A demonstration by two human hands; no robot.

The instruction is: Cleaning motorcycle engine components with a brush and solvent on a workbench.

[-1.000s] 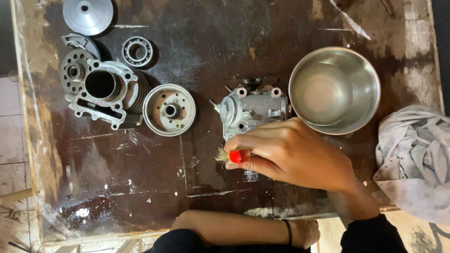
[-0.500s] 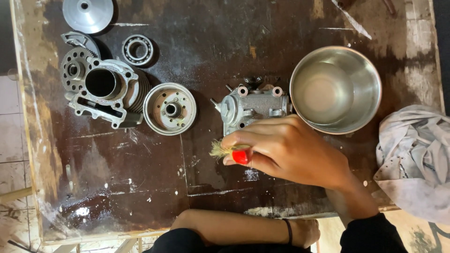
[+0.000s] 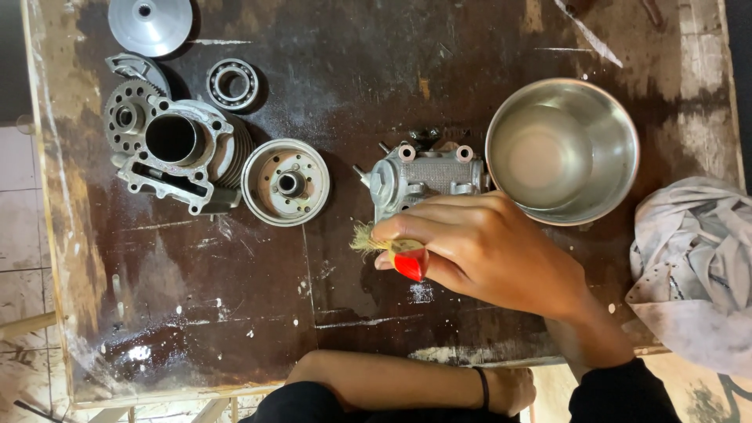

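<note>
The right hand (image 3: 489,254) lay over the middle of the dark, stained worktable (image 3: 368,117), its fingers clenched around a small brush with a red handle (image 3: 403,257); the straw-coloured bristles stuck out to the left of the fingertips, just beside the near left corner of a grey cast-metal engine part (image 3: 427,176) that the hand partly covered. Whether the bristles touched the casting could not be told. That casting sat near the table's centre, touching or almost touching the rim of a round stainless steel bowl (image 3: 562,150) to its right. The left hand (image 3: 509,389) rested at the near edge of the table with the forearm laid across, a dark band at the wrist, fingers loosely curled and grasping nothing that could be seen. To the left of the casting lay a round flanged drum-like part (image 3: 286,182), and beside that, further left, a finned engine cylinder (image 3: 184,153) with its bore facing up. A toothed gear (image 3: 128,116) sat against the cylinder's far left side, a ball bearing (image 3: 233,84) lay just beyond it, and a smooth grey metal disc (image 3: 150,23) sat at the far left corner. A crumpled grey rag (image 3: 693,266) hung over the right edge of the table.
</note>
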